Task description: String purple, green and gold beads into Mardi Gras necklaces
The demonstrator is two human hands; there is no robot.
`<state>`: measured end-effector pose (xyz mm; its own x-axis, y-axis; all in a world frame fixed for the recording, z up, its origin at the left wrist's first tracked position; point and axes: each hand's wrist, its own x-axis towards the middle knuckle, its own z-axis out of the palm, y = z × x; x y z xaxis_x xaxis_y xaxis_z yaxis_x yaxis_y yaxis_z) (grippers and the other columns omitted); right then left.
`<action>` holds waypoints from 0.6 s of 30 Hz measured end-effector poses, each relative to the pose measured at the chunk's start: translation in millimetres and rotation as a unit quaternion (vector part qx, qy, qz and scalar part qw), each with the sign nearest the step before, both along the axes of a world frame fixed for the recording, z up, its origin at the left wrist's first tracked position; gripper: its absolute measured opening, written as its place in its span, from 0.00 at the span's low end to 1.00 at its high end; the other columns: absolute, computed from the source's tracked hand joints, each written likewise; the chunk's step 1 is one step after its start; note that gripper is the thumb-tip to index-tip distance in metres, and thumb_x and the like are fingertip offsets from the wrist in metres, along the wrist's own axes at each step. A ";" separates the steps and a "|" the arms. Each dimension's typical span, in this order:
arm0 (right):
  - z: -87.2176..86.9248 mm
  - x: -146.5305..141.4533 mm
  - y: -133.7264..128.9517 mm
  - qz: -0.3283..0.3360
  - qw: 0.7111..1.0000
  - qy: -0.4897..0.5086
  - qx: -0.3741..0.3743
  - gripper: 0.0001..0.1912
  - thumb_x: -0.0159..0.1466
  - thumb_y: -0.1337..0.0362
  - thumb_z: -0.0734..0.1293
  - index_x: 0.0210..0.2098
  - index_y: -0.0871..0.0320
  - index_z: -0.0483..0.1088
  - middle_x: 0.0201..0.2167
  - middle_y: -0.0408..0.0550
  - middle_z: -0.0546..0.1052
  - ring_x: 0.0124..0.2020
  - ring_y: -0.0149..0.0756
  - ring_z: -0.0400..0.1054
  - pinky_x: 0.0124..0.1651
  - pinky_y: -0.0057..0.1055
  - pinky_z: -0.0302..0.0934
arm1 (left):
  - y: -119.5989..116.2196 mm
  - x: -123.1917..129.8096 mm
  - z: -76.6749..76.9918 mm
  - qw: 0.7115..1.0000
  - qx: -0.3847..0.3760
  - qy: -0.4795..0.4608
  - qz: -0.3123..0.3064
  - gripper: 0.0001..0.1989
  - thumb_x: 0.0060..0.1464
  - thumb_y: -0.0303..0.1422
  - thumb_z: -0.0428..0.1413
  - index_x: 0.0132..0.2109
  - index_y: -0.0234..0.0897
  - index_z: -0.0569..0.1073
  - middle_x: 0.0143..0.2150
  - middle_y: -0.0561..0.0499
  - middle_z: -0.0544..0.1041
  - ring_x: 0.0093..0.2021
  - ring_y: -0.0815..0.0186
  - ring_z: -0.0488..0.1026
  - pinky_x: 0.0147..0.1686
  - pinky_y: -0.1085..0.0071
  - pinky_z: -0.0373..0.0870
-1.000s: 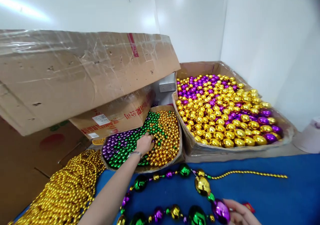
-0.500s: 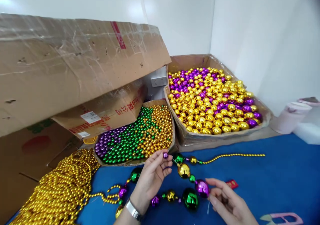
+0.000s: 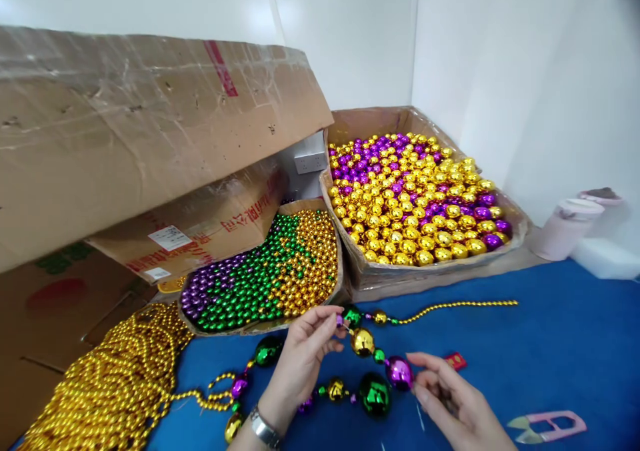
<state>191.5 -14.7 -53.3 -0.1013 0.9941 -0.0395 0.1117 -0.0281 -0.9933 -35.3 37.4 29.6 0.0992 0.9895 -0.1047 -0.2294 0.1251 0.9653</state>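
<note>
My left hand [image 3: 305, 354], a silver band at its wrist, pinches a small purple bead [image 3: 339, 320] between thumb and forefinger. A short bit of pale thread runs from there to a large gold bead [image 3: 363, 342]. Beyond it on the strand follow a small green bead [image 3: 379, 356] and a large purple bead [image 3: 400, 373]. My right hand [image 3: 453, 397] has its thumb and forefinger at the right side of that large purple bead. Pale thread [image 3: 421, 415] hangs below the thumb. A large green bead [image 3: 375, 394] and more strung beads lie below, partly behind my left wrist.
A carton [image 3: 430, 267] of gold and purple balls stands behind, beside a carton of small beads [image 3: 260, 284]. Gold bead strands [image 3: 110, 377] are heaped left, under a big cardboard flap [image 3: 165, 124]. Pink thread snips [image 3: 547, 427] and a red packet [image 3: 455, 361] lie right on the blue cloth [image 3: 540, 344].
The view has shifted slightly, so most things sit further left. The small purple bead in my left fingers is nearer the large gold bead. My right hand remains by the large purple bead.
</note>
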 end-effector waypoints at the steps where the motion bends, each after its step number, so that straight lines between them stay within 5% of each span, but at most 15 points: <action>1: -2.9 1.3 1.0 -0.004 1.000 -0.009 0.005 0.19 0.62 0.53 0.62 0.49 0.55 0.66 0.29 0.43 0.73 0.29 0.32 0.67 0.31 0.24 0.61 | -0.2 2.0 0.5 0.999 0.014 0.042 0.000 0.11 0.51 0.34 0.59 0.41 0.35 0.74 0.34 0.49 0.74 0.33 0.67 0.71 0.30 0.74 0.68; 6: -27.6 10.3 8.8 0.005 1.000 -0.023 0.008 0.20 0.61 0.54 0.62 0.49 0.57 0.65 0.33 0.47 0.75 0.34 0.35 0.72 0.36 0.28 0.65 | -0.7 22.7 -13.5 0.982 0.072 0.172 -0.033 0.08 0.48 0.35 0.60 0.37 0.37 0.74 0.31 0.50 0.76 0.32 0.66 0.71 0.31 0.73 0.67; 11: -43.9 25.7 9.8 0.018 0.998 -0.057 0.018 0.18 0.63 0.60 0.59 0.51 0.57 0.64 0.39 0.50 0.77 0.40 0.38 0.73 0.41 0.32 0.66 | 0.3 49.1 -29.8 0.973 0.126 0.188 -0.036 0.05 0.50 0.34 0.58 0.32 0.37 0.77 0.40 0.45 0.78 0.40 0.59 0.73 0.37 0.68 0.68; 14: -28.6 36.3 9.3 0.006 0.994 -0.096 0.046 0.19 0.62 0.62 0.60 0.52 0.54 0.66 0.48 0.50 0.74 0.46 0.40 0.70 0.40 0.31 0.66 | 1.1 59.6 -12.3 0.957 0.189 0.217 -0.041 0.05 0.52 0.33 0.57 0.31 0.38 0.76 0.41 0.45 0.77 0.42 0.58 0.73 0.40 0.66 0.68; 18: 14.2 37.9 13.6 0.010 0.983 -0.152 0.105 0.18 0.66 0.60 0.56 0.54 0.54 0.64 0.48 0.51 0.74 0.32 0.35 0.72 0.35 0.29 0.66 | 3.2 70.5 30.3 0.934 0.261 0.235 -0.065 0.04 0.53 0.32 0.56 0.32 0.39 0.76 0.40 0.46 0.77 0.40 0.60 0.73 0.39 0.67 0.69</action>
<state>229.4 -1.1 -39.1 -0.1351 0.9817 0.1341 0.4031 0.1781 -0.8976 35.2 40.6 59.9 0.2860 0.9005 0.3276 0.2192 -0.3943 0.8925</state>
